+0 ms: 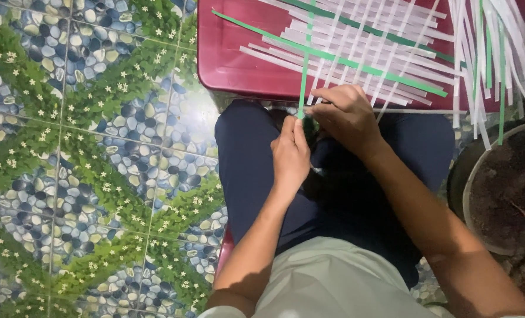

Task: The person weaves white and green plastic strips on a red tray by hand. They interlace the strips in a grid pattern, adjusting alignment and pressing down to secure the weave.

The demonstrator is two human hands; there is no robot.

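Both hands meet over the person's lap in dark blue trousers: the left hand [290, 154] pinches the lower end of a narrow green paper strip [303, 82] between thumb and fingers, and the right hand [346, 115], fingers curled, closes on the same strip just beside it. That strip rises onto a dark red plastic bench [233, 56] spread with long white and green paper strips [380, 44]. Left lies a floor of pebble-and-leaf patterned tiles [86, 147]; right stands a round pot of dark soil [507, 188].
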